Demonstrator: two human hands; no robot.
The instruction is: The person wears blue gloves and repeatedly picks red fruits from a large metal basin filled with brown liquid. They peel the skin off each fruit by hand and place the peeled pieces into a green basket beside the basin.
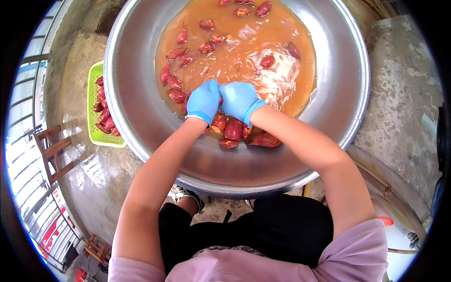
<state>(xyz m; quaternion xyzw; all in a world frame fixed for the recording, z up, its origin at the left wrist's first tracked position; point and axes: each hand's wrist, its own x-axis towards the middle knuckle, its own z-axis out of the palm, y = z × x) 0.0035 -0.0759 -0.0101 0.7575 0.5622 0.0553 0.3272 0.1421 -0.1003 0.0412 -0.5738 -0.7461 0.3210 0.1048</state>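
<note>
In a wide metal basin (137, 81) of murky brown water (225, 60), my two blue-gloved hands meet near the side closest to me. My left hand (203, 100) and my right hand (241, 100) are curled against each other around a red-skinned sweet potato (221, 101). Only a sliver of it shows between the gloves, and my fingertips are hidden. Just below my hands, several sweet potatoes (233, 129) are gathered against the basin's near wall. More float or lie along the left side, such as a sweet potato (177, 53). One sweet potato (267, 61) sits to the right in the glare.
A lime-green plastic basket (92, 105) of sweet potatoes stands on the wet concrete floor (75, 88) left of the basin. Beyond it are a wooden stool (53, 149) and metal railings (26, 176). My shoe (188, 197) is close under the basin's near rim.
</note>
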